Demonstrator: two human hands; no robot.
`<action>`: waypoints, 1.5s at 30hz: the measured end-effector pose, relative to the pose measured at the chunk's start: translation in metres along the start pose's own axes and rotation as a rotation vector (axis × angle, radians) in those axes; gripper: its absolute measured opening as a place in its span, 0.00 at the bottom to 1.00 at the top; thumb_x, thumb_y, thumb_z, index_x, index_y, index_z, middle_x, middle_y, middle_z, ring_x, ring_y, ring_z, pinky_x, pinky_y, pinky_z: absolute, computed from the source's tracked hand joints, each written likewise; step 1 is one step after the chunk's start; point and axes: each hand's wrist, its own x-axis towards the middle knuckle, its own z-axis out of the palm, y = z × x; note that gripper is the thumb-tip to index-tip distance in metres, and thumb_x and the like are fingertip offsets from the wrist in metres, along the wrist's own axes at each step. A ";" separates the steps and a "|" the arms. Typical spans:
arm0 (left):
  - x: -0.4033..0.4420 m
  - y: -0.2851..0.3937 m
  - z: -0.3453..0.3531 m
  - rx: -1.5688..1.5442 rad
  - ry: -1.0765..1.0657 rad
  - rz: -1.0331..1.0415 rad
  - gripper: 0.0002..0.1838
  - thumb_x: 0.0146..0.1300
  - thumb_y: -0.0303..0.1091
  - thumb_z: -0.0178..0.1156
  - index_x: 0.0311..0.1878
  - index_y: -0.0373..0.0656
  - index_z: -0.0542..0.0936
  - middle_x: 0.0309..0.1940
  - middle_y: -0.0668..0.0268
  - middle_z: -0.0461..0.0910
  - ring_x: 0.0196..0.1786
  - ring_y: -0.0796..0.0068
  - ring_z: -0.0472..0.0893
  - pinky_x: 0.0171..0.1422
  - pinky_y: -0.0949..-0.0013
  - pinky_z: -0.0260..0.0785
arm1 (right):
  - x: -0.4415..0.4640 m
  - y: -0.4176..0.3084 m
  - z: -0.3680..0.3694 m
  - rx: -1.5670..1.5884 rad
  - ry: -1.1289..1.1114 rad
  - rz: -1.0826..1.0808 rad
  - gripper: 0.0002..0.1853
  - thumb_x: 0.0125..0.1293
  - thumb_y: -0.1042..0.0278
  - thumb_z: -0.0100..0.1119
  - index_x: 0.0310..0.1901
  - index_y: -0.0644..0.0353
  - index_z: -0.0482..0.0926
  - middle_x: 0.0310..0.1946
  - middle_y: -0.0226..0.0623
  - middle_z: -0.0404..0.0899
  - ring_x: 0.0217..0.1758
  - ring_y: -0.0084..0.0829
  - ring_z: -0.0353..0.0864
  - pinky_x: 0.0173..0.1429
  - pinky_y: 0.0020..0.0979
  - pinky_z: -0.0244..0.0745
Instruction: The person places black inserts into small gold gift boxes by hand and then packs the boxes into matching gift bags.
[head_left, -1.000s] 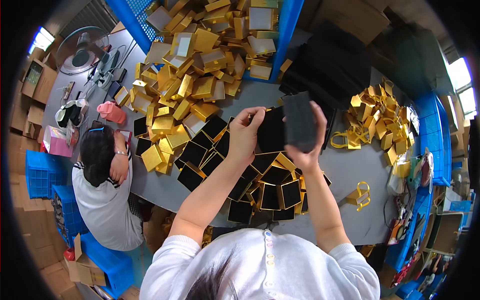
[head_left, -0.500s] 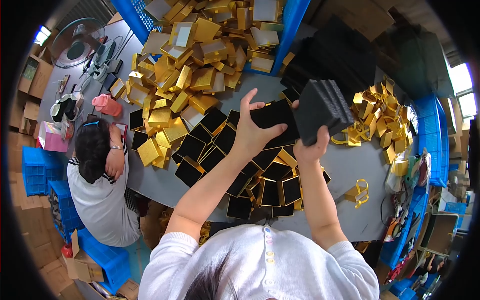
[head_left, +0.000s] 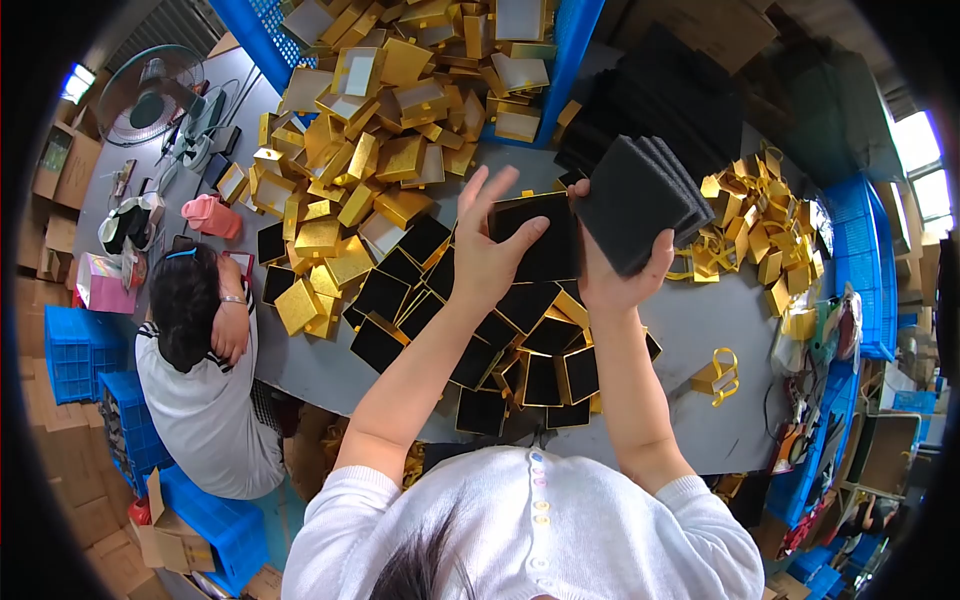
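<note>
Two hands of the wearer, nearest. Right hand [head_left: 612,280]: closed round a stack of black pads [head_left: 628,205], foam by the look, thumb at one side, fingers at the other; at least three layers showed along the edge. Stack was tilted, held up over the grey table [head_left: 690,435]. Left hand [head_left: 484,255]: empty, thumb and fingers spread wide, beside one black-lined box [head_left: 545,250]; could not tell whether it touched. That box, gold-rimmed, lay just beside the stack; whether a loose pad sat inside could not be told

Under and around the forearms: heap of black-lined gold boxes [head_left: 541,382], well over a dozen, overlapping, no exact count possible. One gold box with ribbon [head_left: 708,380] lay apart, to the right. One co-worker [head_left: 205,410] sat at left, bent over the table, head near one arm; behind, on the table, one pink cup [head_left: 211,215]

Farther: ribboned gold boxes [head_left: 748,215] heaped at right, too tangled to count. Black sheets [head_left: 660,105], one stack, layers uncounted. Farthest: one blue crate [head_left: 576,75] with dozens of gold boxes [head_left: 405,62], many pale inside, spilling out onto the table; one fan [head_left: 148,100] at far left
</note>
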 end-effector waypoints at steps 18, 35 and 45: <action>-0.007 0.000 -0.011 0.079 -0.029 -0.203 0.68 0.40 0.30 0.78 0.76 0.50 0.36 0.67 0.50 0.57 0.69 0.55 0.62 0.72 0.56 0.57 | 0.000 0.017 -0.016 -0.048 0.262 0.193 0.30 0.64 0.45 0.52 0.61 0.57 0.69 0.55 0.40 0.75 0.57 0.43 0.73 0.68 0.44 0.63; -0.016 -0.016 -0.011 0.494 0.045 0.080 0.72 0.35 0.38 0.82 0.76 0.43 0.38 0.69 0.48 0.53 0.71 0.52 0.58 0.75 0.55 0.52 | -0.005 0.028 -0.008 0.063 0.413 0.371 0.28 0.65 0.41 0.52 0.57 0.54 0.72 0.51 0.37 0.78 0.56 0.36 0.74 0.64 0.40 0.66; -0.003 -0.016 -0.025 0.375 -0.155 -0.057 0.67 0.39 0.36 0.81 0.76 0.47 0.44 0.67 0.50 0.58 0.70 0.51 0.60 0.72 0.55 0.58 | -0.005 0.026 -0.013 0.052 0.364 0.330 0.28 0.65 0.43 0.53 0.60 0.54 0.70 0.53 0.36 0.76 0.57 0.37 0.74 0.65 0.42 0.65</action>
